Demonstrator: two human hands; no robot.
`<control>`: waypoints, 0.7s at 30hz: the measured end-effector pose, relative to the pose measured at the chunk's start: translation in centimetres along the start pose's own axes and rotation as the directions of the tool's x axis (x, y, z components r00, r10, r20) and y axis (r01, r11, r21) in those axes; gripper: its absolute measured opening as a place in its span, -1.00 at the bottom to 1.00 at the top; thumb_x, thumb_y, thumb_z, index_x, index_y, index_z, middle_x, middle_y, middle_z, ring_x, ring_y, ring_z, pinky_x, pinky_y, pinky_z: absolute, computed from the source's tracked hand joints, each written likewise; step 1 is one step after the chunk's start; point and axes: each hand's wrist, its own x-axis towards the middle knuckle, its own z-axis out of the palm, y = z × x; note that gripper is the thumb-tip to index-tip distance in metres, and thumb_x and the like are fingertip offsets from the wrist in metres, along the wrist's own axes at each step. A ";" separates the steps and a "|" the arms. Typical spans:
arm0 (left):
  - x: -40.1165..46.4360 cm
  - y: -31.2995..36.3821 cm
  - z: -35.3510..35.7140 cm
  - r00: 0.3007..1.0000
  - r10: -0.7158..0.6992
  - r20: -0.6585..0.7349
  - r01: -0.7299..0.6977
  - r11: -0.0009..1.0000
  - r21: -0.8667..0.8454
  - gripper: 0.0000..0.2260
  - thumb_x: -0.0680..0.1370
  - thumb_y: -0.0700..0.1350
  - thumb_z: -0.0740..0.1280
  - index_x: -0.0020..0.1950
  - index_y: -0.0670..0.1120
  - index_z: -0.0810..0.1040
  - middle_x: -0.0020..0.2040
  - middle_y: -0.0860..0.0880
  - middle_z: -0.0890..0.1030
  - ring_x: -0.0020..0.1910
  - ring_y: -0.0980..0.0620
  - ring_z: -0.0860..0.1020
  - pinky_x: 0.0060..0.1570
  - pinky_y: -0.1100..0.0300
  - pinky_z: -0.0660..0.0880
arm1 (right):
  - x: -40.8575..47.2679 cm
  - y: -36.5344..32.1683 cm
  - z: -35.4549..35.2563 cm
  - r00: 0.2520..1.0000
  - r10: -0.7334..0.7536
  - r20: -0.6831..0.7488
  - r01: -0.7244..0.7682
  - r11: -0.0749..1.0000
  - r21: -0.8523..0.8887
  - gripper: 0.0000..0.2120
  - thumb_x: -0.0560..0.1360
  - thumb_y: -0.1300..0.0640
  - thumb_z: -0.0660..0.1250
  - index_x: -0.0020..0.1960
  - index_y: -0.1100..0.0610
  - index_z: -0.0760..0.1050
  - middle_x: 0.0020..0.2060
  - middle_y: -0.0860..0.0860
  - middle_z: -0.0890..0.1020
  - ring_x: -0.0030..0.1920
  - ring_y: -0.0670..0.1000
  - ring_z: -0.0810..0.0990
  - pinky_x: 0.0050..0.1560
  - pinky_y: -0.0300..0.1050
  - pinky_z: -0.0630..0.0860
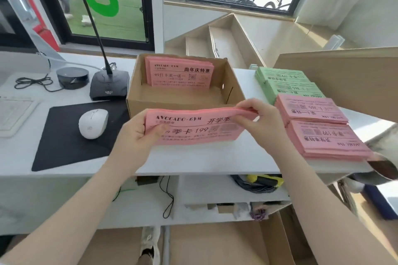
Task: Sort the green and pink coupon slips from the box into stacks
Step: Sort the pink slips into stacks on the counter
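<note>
A bundle of pink coupon slips (pixel 200 130) hangs in front of the cardboard box (pixel 137 101), held by both hands. My left hand (pixel 134 133) grips its left end, thumb on the front. My right hand (pixel 256 117) pinches its upper right edge. More pink slips (pixel 179 74) lean against the box's back wall. On the desk to the right lie two green stacks (pixel 284 80) and, nearer me, two pink stacks (pixel 323 133).
A white mouse (pixel 93 123) sits on a black mat (pixel 64 142) at the left. Behind it stand a gooseneck microphone base (pixel 109 88) and a round black device (pixel 72 77). A cardboard panel (pixel 344 79) rises at the right. Cables lie on the shelf below.
</note>
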 end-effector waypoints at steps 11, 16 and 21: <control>-2.8 -5.4 -0.2 0.962 -0.267 -0.061 0.260 0.960 -0.102 -0.82 0.56 -0.33 0.21 0.14 -0.20 0.49 0.05 -0.09 0.63 0.03 0.05 0.61 -0.03 0.25 0.55 | -4.4 4.8 4.1 0.937 0.329 0.120 -0.349 0.905 0.242 -0.73 0.43 0.38 0.34 0.06 0.13 0.49 -0.09 -0.04 0.64 -0.09 -0.11 0.59 -0.04 -0.26 0.53; -1.1 -4.9 -0.8 0.975 -0.197 -0.101 0.196 0.980 -0.026 -0.77 0.54 -0.35 0.22 0.00 -0.01 0.46 -0.07 0.00 0.58 -0.08 0.14 0.55 -0.10 0.31 0.49 | -3.7 3.9 5.1 0.955 0.295 0.043 -0.296 0.925 0.239 -0.75 0.47 0.37 0.29 -0.04 0.02 0.45 -0.11 -0.03 0.59 -0.12 -0.11 0.54 -0.05 -0.24 0.51; -0.1 -4.7 -0.4 0.944 -0.288 -0.159 0.275 0.956 -0.098 -0.83 0.61 -0.10 0.15 0.03 -0.15 0.49 -0.16 0.05 0.55 -0.25 0.29 0.51 -0.22 0.46 0.44 | -3.1 3.0 7.4 0.885 0.465 -0.015 -0.405 0.787 0.466 -0.92 0.54 0.11 0.27 -0.01 0.11 0.45 -0.13 0.00 0.56 -0.13 -0.09 0.52 -0.24 -0.46 0.44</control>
